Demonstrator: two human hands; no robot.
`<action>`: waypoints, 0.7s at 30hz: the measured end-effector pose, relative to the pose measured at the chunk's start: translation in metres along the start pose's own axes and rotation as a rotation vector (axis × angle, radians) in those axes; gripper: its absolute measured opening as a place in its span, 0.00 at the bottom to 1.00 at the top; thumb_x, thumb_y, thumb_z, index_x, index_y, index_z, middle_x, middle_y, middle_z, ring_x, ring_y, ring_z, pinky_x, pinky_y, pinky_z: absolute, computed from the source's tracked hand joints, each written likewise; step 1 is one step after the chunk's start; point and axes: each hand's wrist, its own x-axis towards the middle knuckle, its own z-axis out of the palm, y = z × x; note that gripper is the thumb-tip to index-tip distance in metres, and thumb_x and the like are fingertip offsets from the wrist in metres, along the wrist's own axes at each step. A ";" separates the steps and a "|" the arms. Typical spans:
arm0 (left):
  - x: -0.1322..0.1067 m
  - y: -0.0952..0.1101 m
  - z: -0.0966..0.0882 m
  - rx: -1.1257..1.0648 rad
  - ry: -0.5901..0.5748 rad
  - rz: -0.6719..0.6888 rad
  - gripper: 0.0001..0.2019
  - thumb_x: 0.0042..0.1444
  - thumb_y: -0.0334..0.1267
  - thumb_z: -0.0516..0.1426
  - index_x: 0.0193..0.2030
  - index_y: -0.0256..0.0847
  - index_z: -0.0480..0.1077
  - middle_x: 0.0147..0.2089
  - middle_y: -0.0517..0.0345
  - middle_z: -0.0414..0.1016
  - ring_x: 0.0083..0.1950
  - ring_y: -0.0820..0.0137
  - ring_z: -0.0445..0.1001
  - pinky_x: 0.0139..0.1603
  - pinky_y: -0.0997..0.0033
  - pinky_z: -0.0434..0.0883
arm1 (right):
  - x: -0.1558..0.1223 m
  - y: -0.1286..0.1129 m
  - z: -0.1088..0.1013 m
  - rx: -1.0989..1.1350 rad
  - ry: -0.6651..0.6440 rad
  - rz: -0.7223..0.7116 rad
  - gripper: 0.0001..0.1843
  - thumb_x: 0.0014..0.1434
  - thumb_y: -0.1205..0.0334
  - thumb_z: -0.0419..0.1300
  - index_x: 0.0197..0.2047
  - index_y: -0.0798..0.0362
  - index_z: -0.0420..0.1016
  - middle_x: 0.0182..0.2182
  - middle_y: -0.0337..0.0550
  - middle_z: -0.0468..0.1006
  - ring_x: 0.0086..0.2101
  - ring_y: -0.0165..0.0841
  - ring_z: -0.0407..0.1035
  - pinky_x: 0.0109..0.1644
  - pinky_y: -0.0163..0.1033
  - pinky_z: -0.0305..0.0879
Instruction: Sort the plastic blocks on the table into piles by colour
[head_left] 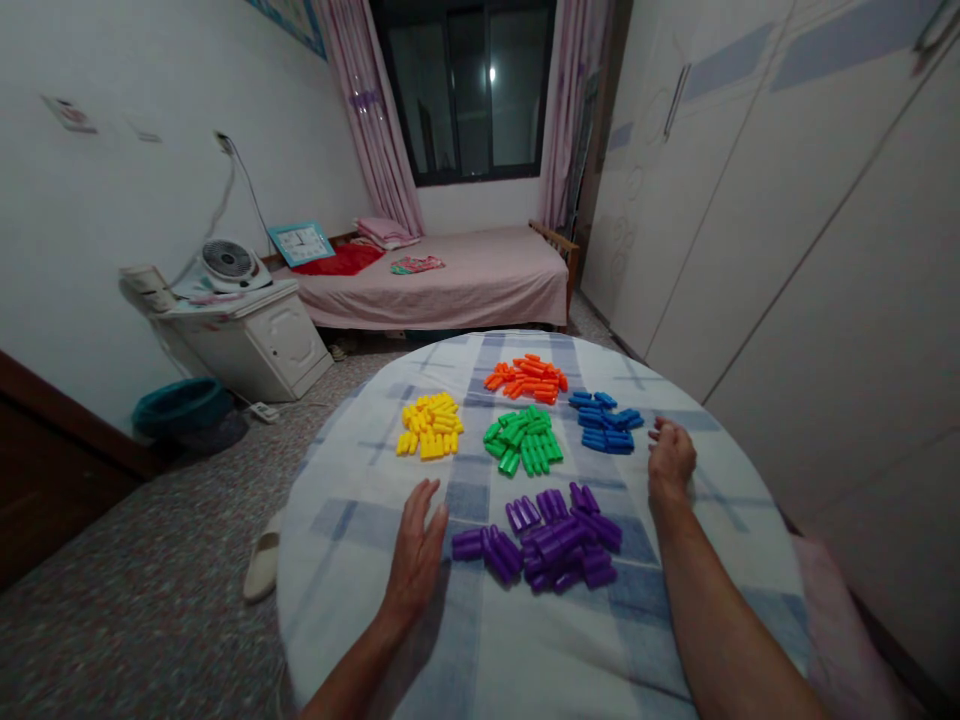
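Observation:
Five heaps of small plastic cylinders lie sorted by colour on a round table (360, 600) under a blue-checked cloth. Purple pieces (551, 540) are nearest me, green pieces (525, 440) sit in the middle, yellow pieces (430, 425) at the left, orange pieces (527, 378) at the far side and blue pieces (604, 421) at the right. My left hand (417, 550) lies flat on the cloth, fingers stretched out, just left of the purple heap. My right hand (670, 458) rests on the cloth beside the blue heap with fingers curled loosely, holding nothing that shows.
A bed (465, 275) with a pink cover stands under the window. At the left a white bedside cabinet (251, 340) carries a fan (227, 263). A slipper (264, 565) and a teal basin (180, 405) lie on the floor. White wardrobes (787, 220) line the right wall.

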 end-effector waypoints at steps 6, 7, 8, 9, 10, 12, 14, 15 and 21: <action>-0.030 0.013 0.021 -0.034 -0.083 -0.058 0.27 0.60 0.49 0.44 0.63 0.38 0.54 0.68 0.47 0.50 0.69 0.64 0.48 0.69 0.59 0.48 | 0.009 -0.048 -0.004 0.397 -0.008 0.204 0.24 0.47 0.54 0.48 0.44 0.57 0.71 0.40 0.45 0.73 0.34 0.29 0.69 0.33 0.33 0.63; -0.032 0.014 0.028 -0.034 -0.083 -0.078 0.27 0.60 0.49 0.43 0.63 0.37 0.53 0.68 0.47 0.49 0.69 0.64 0.47 0.69 0.59 0.48 | 0.007 -0.056 -0.003 0.420 -0.058 0.224 0.23 0.46 0.54 0.49 0.42 0.57 0.71 0.38 0.44 0.74 0.33 0.29 0.69 0.31 0.32 0.63; -0.031 0.016 0.034 -0.032 -0.081 -0.095 0.27 0.61 0.48 0.42 0.63 0.37 0.52 0.68 0.46 0.49 0.69 0.64 0.47 0.69 0.59 0.48 | 0.005 -0.062 -0.002 0.422 -0.107 0.235 0.23 0.45 0.53 0.50 0.40 0.57 0.72 0.36 0.44 0.74 0.32 0.29 0.69 0.30 0.32 0.63; -0.029 0.019 0.041 -0.030 -0.079 -0.107 0.27 0.61 0.48 0.41 0.63 0.36 0.52 0.68 0.46 0.49 0.69 0.65 0.47 0.69 0.59 0.49 | 0.001 -0.066 0.000 0.417 -0.151 0.239 0.22 0.44 0.52 0.51 0.38 0.57 0.72 0.34 0.43 0.75 0.31 0.30 0.69 0.29 0.32 0.63; -0.025 0.023 0.048 -0.029 -0.082 -0.112 0.26 0.62 0.47 0.41 0.63 0.36 0.52 0.68 0.45 0.49 0.69 0.65 0.47 0.69 0.60 0.49 | -0.003 -0.069 0.001 0.412 -0.189 0.246 0.21 0.43 0.52 0.51 0.35 0.57 0.72 0.32 0.42 0.75 0.30 0.30 0.70 0.28 0.33 0.64; -0.013 0.031 0.059 -0.032 -0.092 -0.107 0.25 0.62 0.45 0.40 0.63 0.35 0.52 0.68 0.44 0.50 0.69 0.65 0.48 0.68 0.60 0.50 | -0.012 -0.071 0.003 0.393 -0.252 0.260 0.20 0.43 0.50 0.52 0.33 0.56 0.72 0.29 0.42 0.74 0.29 0.31 0.70 0.27 0.33 0.64; -0.001 0.039 0.067 -0.033 -0.084 -0.077 0.25 0.62 0.44 0.40 0.62 0.33 0.53 0.67 0.42 0.51 0.69 0.65 0.49 0.68 0.59 0.50 | -0.022 -0.070 0.001 0.366 -0.298 0.261 0.20 0.45 0.49 0.52 0.33 0.56 0.72 0.29 0.42 0.75 0.29 0.32 0.70 0.28 0.34 0.65; 0.004 0.042 0.068 -0.029 -0.070 -0.053 0.25 0.62 0.44 0.40 0.62 0.32 0.53 0.67 0.41 0.52 0.69 0.64 0.49 0.68 0.58 0.50 | -0.028 -0.068 -0.002 0.352 -0.321 0.253 0.20 0.46 0.49 0.51 0.34 0.55 0.72 0.30 0.43 0.75 0.30 0.32 0.71 0.29 0.35 0.66; -0.017 0.038 0.062 0.092 -0.120 0.102 0.33 0.53 0.50 0.54 0.63 0.37 0.54 0.68 0.41 0.49 0.69 0.56 0.47 0.67 0.51 0.50 | -0.076 -0.050 -0.033 0.236 -0.500 0.074 0.23 0.51 0.45 0.52 0.40 0.53 0.75 0.42 0.46 0.76 0.45 0.38 0.69 0.50 0.45 0.64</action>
